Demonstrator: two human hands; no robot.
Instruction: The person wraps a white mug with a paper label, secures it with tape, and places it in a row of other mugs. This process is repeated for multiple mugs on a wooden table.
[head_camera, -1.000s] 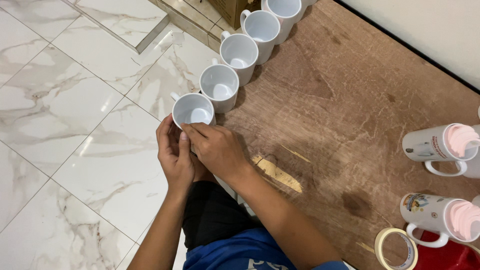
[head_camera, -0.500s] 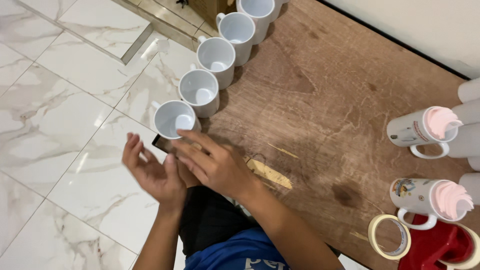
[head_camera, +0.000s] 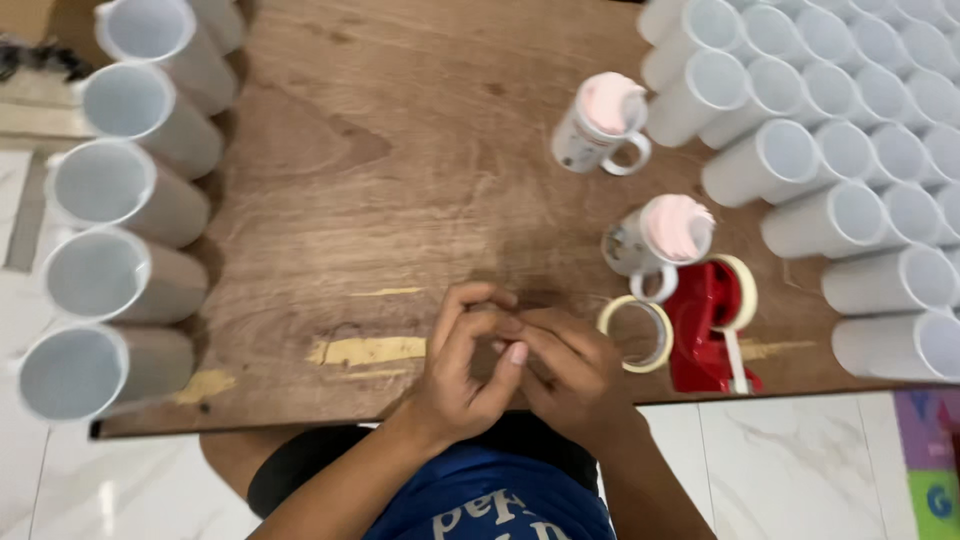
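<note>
Hands first: left hand (head_camera: 462, 372) and right hand (head_camera: 572, 385) are pressed together at the near edge of the tabletop (head_camera: 400, 190), fingers curled and interlaced over something too small to make out, so can't tell what, if anything, is pinched between them; neither is flat or loose, both half-clenched, fingertips meeting approx. mid-gap. They sit right beside the tape gear, prob. because that's within easy reach: 1 loose roll of pale tape (head_camera: 637, 334) lies flat just beside the right hand, touching or nearly touching it, and 1 red tape dispenser (head_camera: 712, 325) w/ a second roll mounted on it stands just past that, a strip hanging down its front. Next out, 2 printed mugs w/ pink stuffing (head_camera: 668, 232) in the mouths lie on their sides, handles toward the near edge, one by the dispenser, the other (head_camera: 600, 122) further up, kept apart from the plain stock. Left side: 5 white mugs (head_camera: 115, 275) fully countable in a column on their sides, mouths facing the camera, overhanging the tabletop's left edge, plus part of a 6th at the top; lined up neatly, so likely a sorted batch. Far right: a packed block of plain white mugs (head_camera: 850, 130), also on their sides, mouths outward, approx. 18 visible, some cut off by frame so count is rough. Marble-look floor tiles (head_camera: 830, 460) show below the near edge.
</note>
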